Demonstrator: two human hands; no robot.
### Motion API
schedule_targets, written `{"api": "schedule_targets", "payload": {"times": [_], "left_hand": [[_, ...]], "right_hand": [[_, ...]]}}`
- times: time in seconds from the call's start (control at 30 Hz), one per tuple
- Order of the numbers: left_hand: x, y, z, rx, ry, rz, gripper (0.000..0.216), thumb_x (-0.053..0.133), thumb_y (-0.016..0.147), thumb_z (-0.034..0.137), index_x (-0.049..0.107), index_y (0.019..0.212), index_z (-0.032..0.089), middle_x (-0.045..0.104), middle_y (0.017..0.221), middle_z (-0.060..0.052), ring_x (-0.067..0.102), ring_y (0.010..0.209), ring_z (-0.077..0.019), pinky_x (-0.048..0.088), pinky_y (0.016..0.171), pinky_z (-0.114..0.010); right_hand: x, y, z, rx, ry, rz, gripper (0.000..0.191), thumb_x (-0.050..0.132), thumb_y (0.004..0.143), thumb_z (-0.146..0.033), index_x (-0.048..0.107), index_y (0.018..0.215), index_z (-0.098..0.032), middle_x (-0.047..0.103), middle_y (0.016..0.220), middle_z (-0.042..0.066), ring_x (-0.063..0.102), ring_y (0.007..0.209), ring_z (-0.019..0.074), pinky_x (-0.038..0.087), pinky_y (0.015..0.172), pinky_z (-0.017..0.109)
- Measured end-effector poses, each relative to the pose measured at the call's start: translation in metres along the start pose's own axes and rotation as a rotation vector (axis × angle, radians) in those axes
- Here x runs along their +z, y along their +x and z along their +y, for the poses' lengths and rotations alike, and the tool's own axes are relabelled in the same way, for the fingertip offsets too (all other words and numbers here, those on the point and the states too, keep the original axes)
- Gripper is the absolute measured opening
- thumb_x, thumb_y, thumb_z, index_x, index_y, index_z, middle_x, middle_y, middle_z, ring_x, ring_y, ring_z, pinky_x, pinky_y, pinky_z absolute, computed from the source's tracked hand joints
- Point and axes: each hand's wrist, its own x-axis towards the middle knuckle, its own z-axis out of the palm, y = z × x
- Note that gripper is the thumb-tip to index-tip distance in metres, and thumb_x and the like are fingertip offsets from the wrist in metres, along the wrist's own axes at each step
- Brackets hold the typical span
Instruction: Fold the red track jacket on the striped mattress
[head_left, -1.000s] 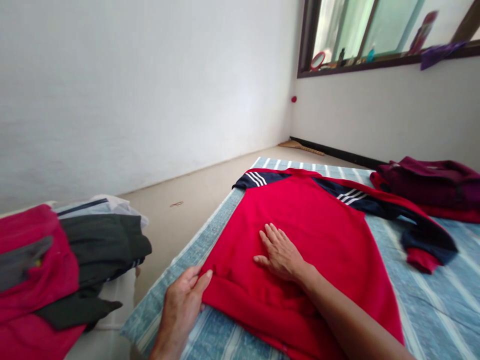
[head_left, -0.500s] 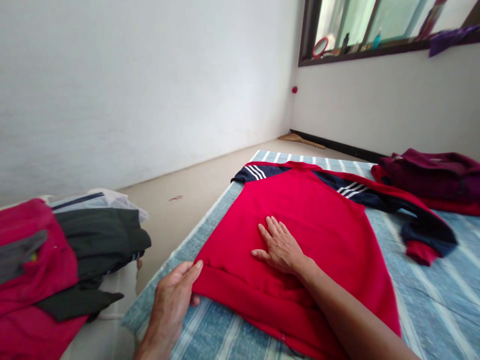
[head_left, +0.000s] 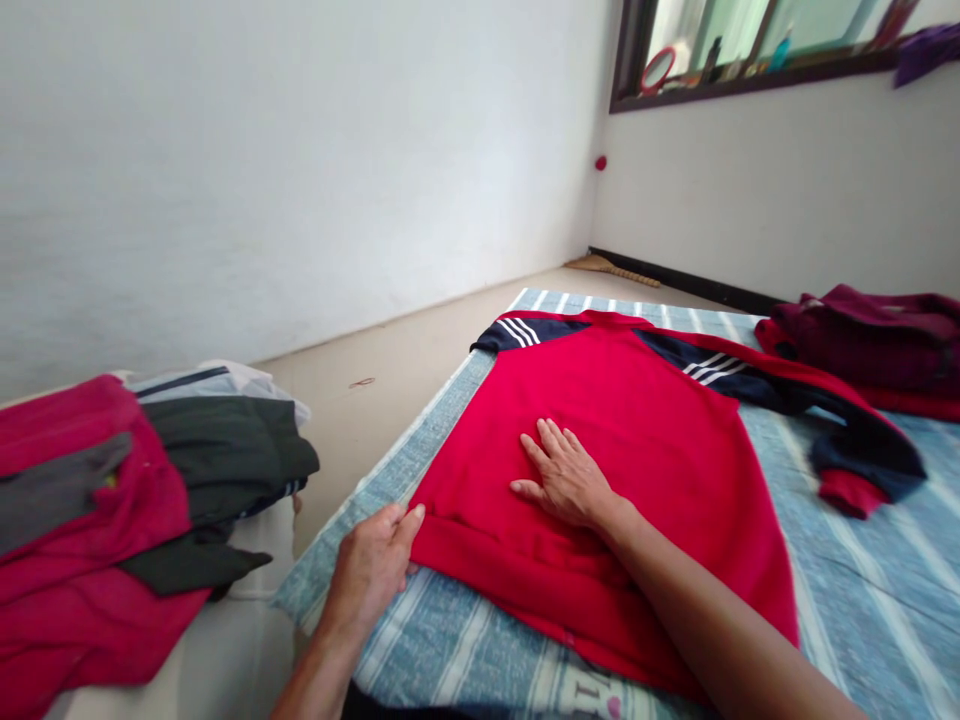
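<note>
A red sweatshirt (head_left: 660, 440) with navy, white-striped shoulders lies spread flat on a blue striped mat (head_left: 862, 590). My right hand (head_left: 564, 478) rests flat on its lower middle, fingers stretched out. My left hand (head_left: 373, 568) is at the sweatshirt's lower left corner, thumb and fingers closed on the hem edge. One navy sleeve with a red cuff (head_left: 847, 490) is folded across at the right.
A heap of red, grey and dark clothes (head_left: 112, 500) lies on a white surface at the left. A maroon folded pile (head_left: 877, 340) sits at the mat's far right. Bare floor (head_left: 375, 390) runs along the white wall; a window sill holds small items.
Both hands stay in place on the sweatshirt. The view has shifted slightly, and my left hand has nudged a little along the hem corner.
</note>
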Motion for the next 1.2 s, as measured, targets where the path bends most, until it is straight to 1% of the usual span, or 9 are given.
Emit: {"api": "schedule_targets", "payload": {"times": [0.13, 0.2, 0.33, 0.57, 0.73, 0.93, 1.0, 1.1, 1.2], "left_hand": [[-0.001, -0.001, 0.003, -0.017, -0.103, -0.007, 0.037, 0.044, 0.076, 0.054, 0.049, 0.057, 0.023, 0.046, 0.036, 0.006, 0.043, 0.031, -0.0128, 0.030, 0.036, -0.023], [0.000, -0.001, 0.004, -0.014, -0.081, -0.001, 0.036, 0.044, 0.076, 0.054, 0.048, 0.057, 0.023, 0.046, 0.036, 0.006, 0.044, 0.032, -0.0131, 0.030, 0.036, -0.023], [0.002, -0.001, -0.002, 0.026, 0.058, 0.004, 0.034, 0.045, 0.075, 0.048, 0.039, 0.052, 0.023, 0.043, 0.036, 0.006, 0.048, 0.034, -0.0133, 0.031, 0.040, -0.022], [0.004, 0.010, -0.017, 0.161, 0.307, 0.004, 0.034, 0.038, 0.080, 0.051, 0.039, 0.058, 0.025, 0.049, 0.041, 0.002, 0.056, 0.045, -0.0188, 0.032, 0.045, -0.025], [-0.003, 0.014, -0.007, 0.239, 0.481, -0.052, 0.029, 0.032, 0.080, 0.048, 0.041, 0.064, 0.026, 0.058, 0.052, -0.003, 0.061, 0.058, -0.0243, 0.036, 0.052, -0.029], [-0.013, 0.010, 0.004, 0.267, 0.662, -0.019, 0.025, 0.036, 0.080, 0.046, 0.046, 0.070, 0.026, 0.063, 0.062, -0.006, 0.063, 0.065, -0.0278, 0.038, 0.057, -0.033], [-0.014, 0.009, 0.010, 0.337, 0.661, 0.064, 0.025, 0.038, 0.080, 0.046, 0.051, 0.077, 0.025, 0.065, 0.074, -0.008, 0.064, 0.073, -0.0277, 0.041, 0.062, -0.034], [-0.007, 0.011, 0.031, 0.545, 0.561, 0.154, 0.032, 0.035, 0.083, 0.046, 0.056, 0.087, 0.022, 0.065, 0.091, -0.009, 0.062, 0.086, -0.0257, 0.045, 0.076, -0.035], [0.016, 0.020, 0.067, 0.730, 0.511, 0.048, 0.032, 0.034, 0.087, 0.037, 0.059, 0.092, 0.019, 0.065, 0.098, -0.010, 0.061, 0.093, -0.0224, 0.045, 0.086, -0.033]], "right_hand": [[-0.001, 0.000, 0.000, 0.008, 0.000, -0.021, 0.079, 0.027, 0.087, -0.070, 0.030, 0.144, -0.015, 0.016, 0.151, 0.017, 0.008, 0.139, 0.0288, 0.011, 0.110, 0.045], [-0.002, 0.001, 0.000, 0.008, -0.001, -0.028, 0.079, 0.027, 0.087, -0.070, 0.030, 0.144, -0.015, 0.017, 0.151, 0.018, 0.009, 0.138, 0.0294, 0.012, 0.110, 0.046], [-0.005, 0.000, -0.001, 0.009, 0.000, -0.022, 0.079, 0.028, 0.087, -0.069, 0.031, 0.143, -0.014, 0.019, 0.150, 0.019, 0.011, 0.138, 0.0304, 0.013, 0.109, 0.047], [-0.008, -0.004, -0.010, -0.011, 0.033, -0.008, 0.082, 0.026, 0.087, -0.069, 0.030, 0.143, -0.009, 0.018, 0.149, 0.022, 0.011, 0.138, 0.0322, 0.013, 0.110, 0.047], [-0.009, -0.002, -0.011, -0.012, 0.056, 0.018, 0.083, 0.027, 0.086, -0.071, 0.032, 0.142, -0.009, 0.020, 0.149, 0.022, 0.011, 0.137, 0.0334, 0.013, 0.110, 0.047], [-0.011, -0.003, -0.012, -0.007, 0.074, 0.044, 0.081, 0.028, 0.086, -0.071, 0.034, 0.141, -0.011, 0.023, 0.148, 0.020, 0.013, 0.137, 0.0316, 0.016, 0.109, 0.048], [-0.012, -0.003, -0.013, -0.009, 0.080, 0.038, 0.081, 0.028, 0.086, -0.071, 0.035, 0.140, -0.012, 0.024, 0.148, 0.019, 0.015, 0.137, 0.0315, 0.016, 0.109, 0.047], [-0.014, -0.004, -0.013, -0.007, 0.082, 0.057, 0.079, 0.030, 0.086, -0.070, 0.036, 0.139, -0.011, 0.027, 0.147, 0.019, 0.018, 0.137, 0.0310, 0.018, 0.109, 0.046], [-0.020, -0.007, -0.009, 0.027, 0.058, 0.067, 0.077, 0.034, 0.087, -0.067, 0.037, 0.138, -0.011, 0.030, 0.145, 0.020, 0.023, 0.135, 0.0304, 0.021, 0.109, 0.044]]}}
